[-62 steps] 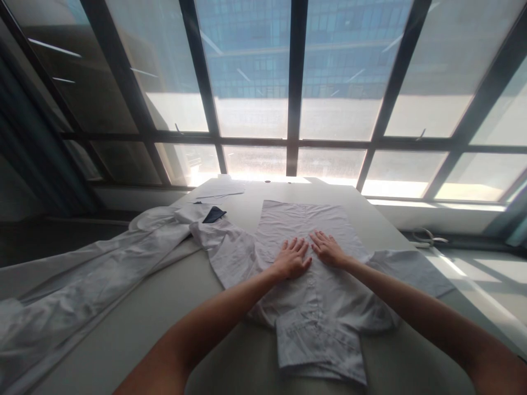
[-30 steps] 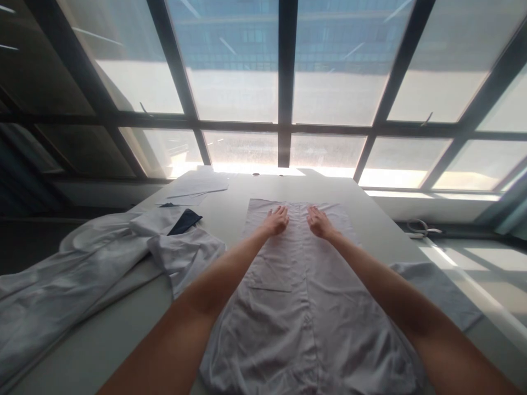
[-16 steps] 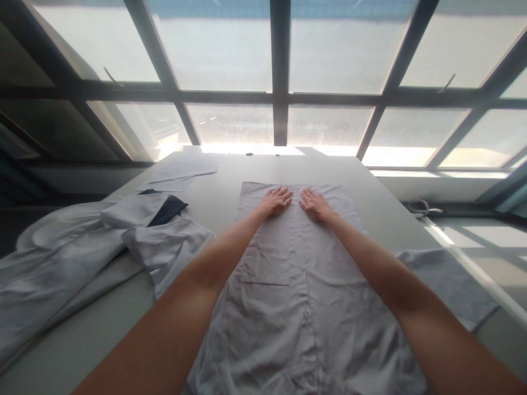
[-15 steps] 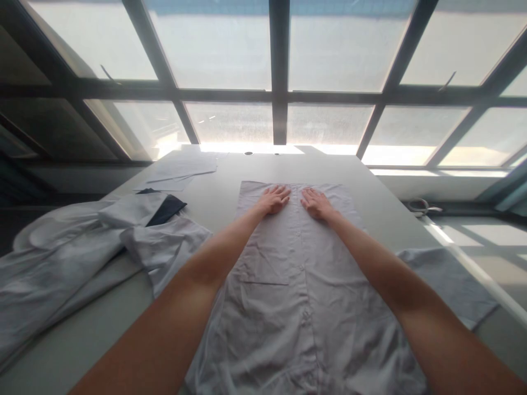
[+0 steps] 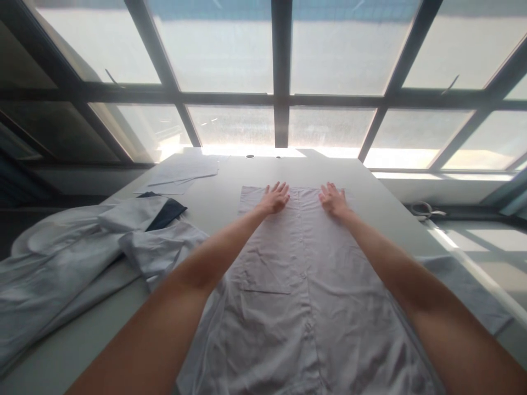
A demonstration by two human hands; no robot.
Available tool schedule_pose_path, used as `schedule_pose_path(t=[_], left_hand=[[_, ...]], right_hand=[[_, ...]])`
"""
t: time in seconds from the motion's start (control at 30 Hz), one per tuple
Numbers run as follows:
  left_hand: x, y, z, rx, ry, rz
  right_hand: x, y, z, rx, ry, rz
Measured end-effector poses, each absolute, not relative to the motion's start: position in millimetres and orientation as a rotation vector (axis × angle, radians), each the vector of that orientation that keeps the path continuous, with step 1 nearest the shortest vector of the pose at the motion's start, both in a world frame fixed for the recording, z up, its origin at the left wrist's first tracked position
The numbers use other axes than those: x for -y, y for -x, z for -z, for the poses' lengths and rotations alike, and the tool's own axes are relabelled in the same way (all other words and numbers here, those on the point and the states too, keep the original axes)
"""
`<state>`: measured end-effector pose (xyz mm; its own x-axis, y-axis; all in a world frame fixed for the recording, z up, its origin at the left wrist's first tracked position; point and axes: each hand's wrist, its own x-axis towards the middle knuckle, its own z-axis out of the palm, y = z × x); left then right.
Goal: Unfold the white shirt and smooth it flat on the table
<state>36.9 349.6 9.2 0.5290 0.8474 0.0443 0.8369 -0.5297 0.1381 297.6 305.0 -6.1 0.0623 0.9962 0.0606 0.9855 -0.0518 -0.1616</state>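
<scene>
A light grey button-front shirt (image 5: 272,247) lies spread on the white table (image 5: 222,208), its hem end toward the window. The button placket runs down its middle, and a chest pocket (image 5: 265,274) shows left of that. My left hand (image 5: 275,198) rests flat on the shirt near its far edge, just left of the placket, fingers spread. To the right of the placket, my right hand (image 5: 332,199) also presses on the cloth with fingers apart, close to the far right corner. Nothing is held in either hand. My forearms cover parts of both sides of the shirt.
A heap of grey garments (image 5: 82,247) with a dark navy piece (image 5: 167,214) lies on the left of the table. Sheets of paper (image 5: 185,167) lie at the far left. Windows (image 5: 230,126) stand behind, and a coiled cable (image 5: 424,210) sits at the right.
My right hand has slid right along the far edge of the shirt, away from the placket. The left hand stays in nearly the same place.
</scene>
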Motion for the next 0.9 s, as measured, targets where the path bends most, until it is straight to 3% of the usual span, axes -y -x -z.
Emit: schedule_pose_path(t=[0.2,0.57,0.73,0.9], left_hand=[[-333,-74,5,-1.252,-2.674,-0.143],[-378,75,-18,-1.827,-2.441,0.057],[-336,14,-31,-1.655,-2.622,-0.048],[-246,-52,-12,-1.266,-2.677,0.087]], right_hand=[[-302,-238,11,2.318,1.882,-0.2],[-300,-365,5,1.925,2.389,-0.174],[-293,-306,-10,1.817,2.319,-0.016],[-238,-221,1,2.166,1.975,-0.092]])
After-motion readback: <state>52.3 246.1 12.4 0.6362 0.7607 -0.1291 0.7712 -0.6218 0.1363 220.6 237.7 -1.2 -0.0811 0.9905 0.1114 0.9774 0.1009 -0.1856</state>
